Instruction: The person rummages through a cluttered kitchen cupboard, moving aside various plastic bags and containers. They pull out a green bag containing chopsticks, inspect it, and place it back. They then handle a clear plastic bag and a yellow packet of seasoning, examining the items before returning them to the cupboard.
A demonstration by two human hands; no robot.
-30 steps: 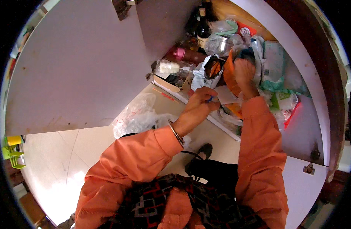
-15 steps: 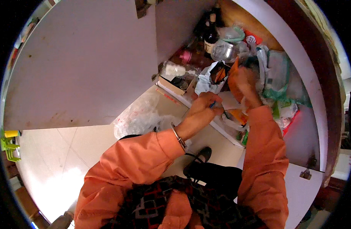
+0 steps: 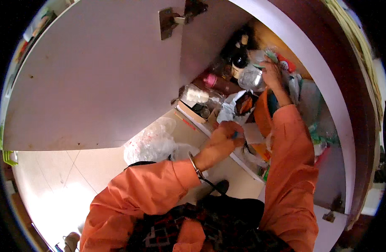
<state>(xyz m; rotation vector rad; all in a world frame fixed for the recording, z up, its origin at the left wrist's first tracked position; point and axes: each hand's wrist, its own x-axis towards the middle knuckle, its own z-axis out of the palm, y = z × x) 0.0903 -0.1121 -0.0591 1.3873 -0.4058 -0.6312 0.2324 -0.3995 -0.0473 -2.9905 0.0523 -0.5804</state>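
My left hand [image 3: 223, 142] is closed in front of the cabinet's lower edge, with a small blue object [image 3: 235, 135] between its fingers; its kind is hidden. My right hand [image 3: 272, 77] reaches deep into the cabinet, fingers bent at the rim of a clear plastic container with a green edge [image 3: 270, 55]. Just left of it lies a clear jar-like plastic container [image 3: 251, 78]. Beneath the right wrist stands an orange bag or pouch [image 3: 261, 110]. Between the hands sits a white plastic bag [image 3: 230, 110] with orange-brown contents.
Dark bottles [image 3: 240, 59] and a pink-capped bottle [image 3: 211, 80] stand at the back left. An open carton [image 3: 191, 112] is at the cabinet's front. The large door [image 3: 96, 75] hangs open on the left. A crumpled clear bag [image 3: 151, 143] lies on the tiled floor.
My right hand has moved from the orange bag farther back to the green-edged container. My left hand stays closed near the cabinet's edge. The whole view has shifted slightly.
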